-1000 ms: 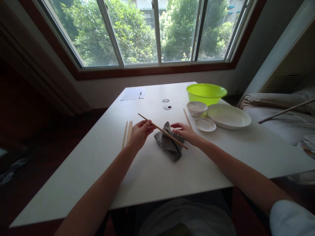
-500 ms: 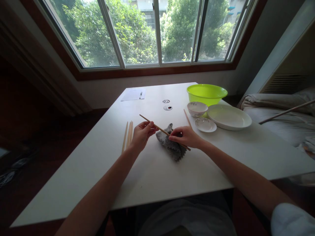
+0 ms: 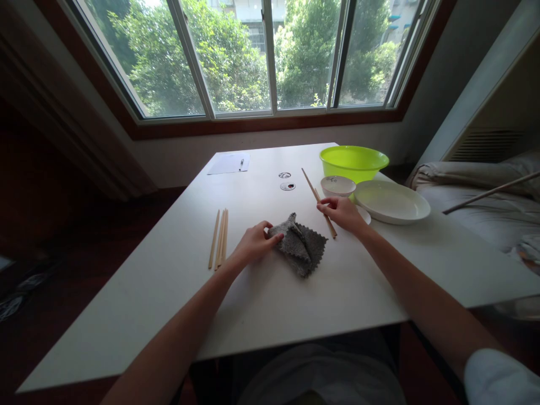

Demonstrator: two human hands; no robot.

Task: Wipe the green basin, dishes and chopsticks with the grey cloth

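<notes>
My right hand point(image 3: 340, 212) pinches a wooden chopstick point(image 3: 310, 183) near its middle, over the right part of the table. Partly under it shows a second chopstick point(image 3: 317, 193). Between my left thumb and fingers is the edge of a grey cloth point(image 3: 301, 244) with zigzag edges, crumpled on the table; my left hand point(image 3: 258, 242) is closed on its left corner. Left of that hand lie several more chopsticks point(image 3: 221, 236), side by side. A small white dish point(image 3: 363, 215) is mostly hidden behind my right hand.
A patterned bowl point(image 3: 337, 185), a white oval plate point(image 3: 392, 201) and a lime-green basin point(image 3: 353, 162) stand at the right of the white table point(image 3: 169, 304). Paper point(image 3: 225, 163) with a pen point(image 3: 241, 164) lies at the far left. Two round stickers point(image 3: 287, 186) are near the middle.
My left hand has let go of the chopstick, come down and taken the cloth's corner. My right hand has carried the chopstick off the cloth to the right, beside the other chopstick. The cloth has spread.
</notes>
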